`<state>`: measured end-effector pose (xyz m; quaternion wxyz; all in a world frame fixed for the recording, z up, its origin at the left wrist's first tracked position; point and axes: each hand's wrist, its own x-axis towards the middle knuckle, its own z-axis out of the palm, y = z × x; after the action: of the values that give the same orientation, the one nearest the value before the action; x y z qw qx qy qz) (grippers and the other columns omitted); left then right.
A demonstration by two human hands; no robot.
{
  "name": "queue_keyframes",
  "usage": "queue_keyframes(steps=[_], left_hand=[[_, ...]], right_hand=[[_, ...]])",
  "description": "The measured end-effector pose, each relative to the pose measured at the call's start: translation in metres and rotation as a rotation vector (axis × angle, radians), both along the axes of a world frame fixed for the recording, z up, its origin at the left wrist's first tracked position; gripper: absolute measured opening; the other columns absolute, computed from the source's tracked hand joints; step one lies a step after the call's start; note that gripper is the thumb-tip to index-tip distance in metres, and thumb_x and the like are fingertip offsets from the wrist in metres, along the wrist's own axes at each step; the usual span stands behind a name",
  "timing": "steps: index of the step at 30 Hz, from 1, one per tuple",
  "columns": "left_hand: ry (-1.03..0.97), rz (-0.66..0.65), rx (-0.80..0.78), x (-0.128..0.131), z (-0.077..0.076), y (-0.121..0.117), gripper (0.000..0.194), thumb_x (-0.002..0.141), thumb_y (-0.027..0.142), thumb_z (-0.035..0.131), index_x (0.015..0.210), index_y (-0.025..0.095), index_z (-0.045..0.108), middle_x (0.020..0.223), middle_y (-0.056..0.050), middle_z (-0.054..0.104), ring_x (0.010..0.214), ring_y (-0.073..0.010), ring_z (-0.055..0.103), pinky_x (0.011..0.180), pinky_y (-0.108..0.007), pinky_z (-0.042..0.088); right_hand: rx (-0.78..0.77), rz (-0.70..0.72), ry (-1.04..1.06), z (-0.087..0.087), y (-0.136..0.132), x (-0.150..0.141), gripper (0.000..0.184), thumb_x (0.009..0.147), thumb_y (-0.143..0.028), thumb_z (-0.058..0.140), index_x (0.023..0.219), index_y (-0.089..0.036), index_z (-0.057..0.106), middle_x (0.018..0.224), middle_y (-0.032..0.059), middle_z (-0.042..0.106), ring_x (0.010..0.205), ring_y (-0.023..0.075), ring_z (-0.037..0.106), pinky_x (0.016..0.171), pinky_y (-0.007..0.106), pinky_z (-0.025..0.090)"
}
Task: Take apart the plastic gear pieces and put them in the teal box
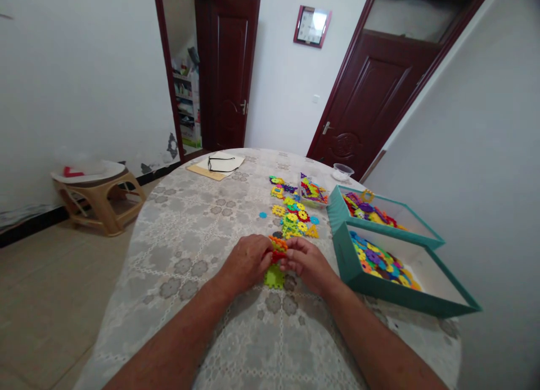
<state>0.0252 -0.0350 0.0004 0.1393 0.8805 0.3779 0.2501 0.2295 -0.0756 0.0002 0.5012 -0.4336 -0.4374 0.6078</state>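
My left hand [248,260] and my right hand [307,261] meet over the middle of the table, fingers closed from either side around a small assembly of interlocking plastic pieces. An orange piece [278,243] forms its upper part, with a red piece [277,256] pinched between the fingertips. Below these sits a lime green square piece [275,278] with notched edges; whether it touches the table I cannot tell. Just beyond my fingers lie loose yellow, green and red gear-shaped pieces [302,215]. My fingers partly hide the assembly.
Two teal boxes [346,255] full of colourful pieces stand at the right. Behind the loose pieces is a clear plastic container [314,203]. A clear bowl [342,171] stands at the far edge. Eyeglasses [221,165] rest on papers at the far left. Patterned cloth [181,300] covers the table.
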Motion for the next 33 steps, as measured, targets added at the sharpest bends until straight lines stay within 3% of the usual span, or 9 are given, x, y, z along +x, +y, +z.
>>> queue_keyframes(steps=[5, 9, 13, 16, 18, 20, 23, 27, 33], left_hand=[[-0.085, 0.023, -0.004, 0.0, 0.002, -0.005, 0.011, 0.096, 0.025, 0.056, 0.098, 0.021, 0.067, 0.103, -0.008, 0.072, 0.101, -0.024, 0.065, 0.093, -0.036, 0.046], [-0.095, 0.09, -0.014, -0.003, 0.006, -0.005, 0.012, 0.099, 0.032, 0.056, 0.103, 0.023, 0.064, 0.101, -0.005, 0.072, 0.097, -0.0227, 0.066, 0.089, -0.035, 0.047], [0.037, 0.185, -0.047, -0.015, 0.019, -0.004, 0.015, 0.099, 0.033, 0.055, 0.107, 0.022, 0.063, 0.107, -0.009, 0.073, 0.099, -0.0254, 0.067, 0.087, -0.036, 0.047], [0.213, 0.188, -0.12, -0.027, 0.028, -0.003, 0.018, 0.096, 0.036, 0.059, 0.107, 0.023, 0.066, 0.106, -0.011, 0.072, 0.099, -0.0286, 0.067, 0.083, -0.037, 0.047], [0.274, 0.145, -0.173, -0.034, 0.031, -0.004, 0.023, 0.09, 0.038, 0.065, 0.109, 0.025, 0.067, 0.108, -0.01, 0.071, 0.102, -0.0291, 0.067, 0.084, -0.037, 0.048], [0.303, 0.102, -0.222, -0.038, 0.031, -0.007, 0.033, 0.083, 0.039, 0.071, 0.113, 0.026, 0.067, 0.114, -0.01, 0.069, 0.106, -0.0292, 0.066, 0.087, -0.037, 0.048], [0.327, 0.073, -0.274, -0.042, 0.029, -0.01, 0.048, 0.075, 0.038, 0.075, 0.122, 0.028, 0.066, 0.121, -0.01, 0.065, 0.11, -0.03, 0.064, 0.089, -0.037, 0.049], [0.355, 0.082, -0.296, -0.041, 0.025, -0.01, 0.052, 0.072, 0.029, 0.073, 0.123, 0.027, 0.065, 0.125, -0.011, 0.062, 0.109, -0.0301, 0.064, 0.088, -0.039, 0.05], [0.351, 0.127, -0.272, -0.038, 0.018, -0.006, 0.041, 0.08, 0.022, 0.065, 0.121, 0.025, 0.065, 0.126, -0.012, 0.06, 0.109, -0.0292, 0.064, 0.089, -0.039, 0.051]], right_hand=[[0.196, -0.036, -0.312, 0.007, -0.004, -0.007, 0.025, 0.081, -0.033, 0.078, 0.1, -0.023, 0.065, 0.09, -0.0011, 0.07, 0.078, 0.0158, 0.064, 0.072, 0.027, 0.054], [0.243, -0.075, -0.621, 0.017, -0.001, -0.002, 0.016, 0.088, -0.028, 0.065, 0.103, -0.023, 0.066, 0.087, -0.001, 0.07, 0.072, 0.0157, 0.063, 0.063, 0.025, 0.049], [0.252, -0.023, -0.955, 0.044, 0.018, 0.021, 0.011, 0.084, -0.022, 0.064, 0.094, -0.022, 0.069, 0.07, -0.0028, 0.067, 0.058, 0.0139, 0.059, 0.054, 0.023, 0.04], [0.22, -0.071, -1.17, 0.074, 0.049, 0.044, 0.01, 0.081, -0.017, 0.066, 0.089, -0.02, 0.071, 0.062, -0.0019, 0.067, 0.055, 0.0147, 0.059, 0.054, 0.024, 0.037], [0.21, -0.174, -1.374, 0.095, 0.077, 0.058, 0.014, 0.083, -0.017, 0.066, 0.094, -0.019, 0.074, 0.069, 0.0021, 0.072, 0.062, 0.017, 0.063, 0.06, 0.025, 0.041], [0.194, -0.356, -1.595, 0.114, 0.105, 0.068, 0.022, 0.085, -0.018, 0.065, 0.104, -0.017, 0.076, 0.089, 0.0093, 0.078, 0.081, 0.0218, 0.069, 0.071, 0.027, 0.046], [0.184, -0.518, -1.695, 0.131, 0.138, 0.078, 0.037, 0.089, -0.016, 0.06, 0.124, -0.011, 0.072, 0.119, 0.0193, 0.075, 0.109, 0.028, 0.069, 0.088, 0.03, 0.047], [0.164, -0.521, -1.712, 0.126, 0.148, 0.078, 0.042, 0.092, -0.014, 0.057, 0.131, -0.008, 0.068, 0.125, 0.0232, 0.073, 0.117, 0.0302, 0.067, 0.095, 0.032, 0.047], [0.253, -0.31, -1.682, 0.073, 0.099, 0.044, 0.028, 0.097, -0.02, 0.057, 0.119, -0.017, 0.075, 0.12, 0.0126, 0.077, 0.112, 0.0226, 0.07, 0.094, 0.027, 0.047]])
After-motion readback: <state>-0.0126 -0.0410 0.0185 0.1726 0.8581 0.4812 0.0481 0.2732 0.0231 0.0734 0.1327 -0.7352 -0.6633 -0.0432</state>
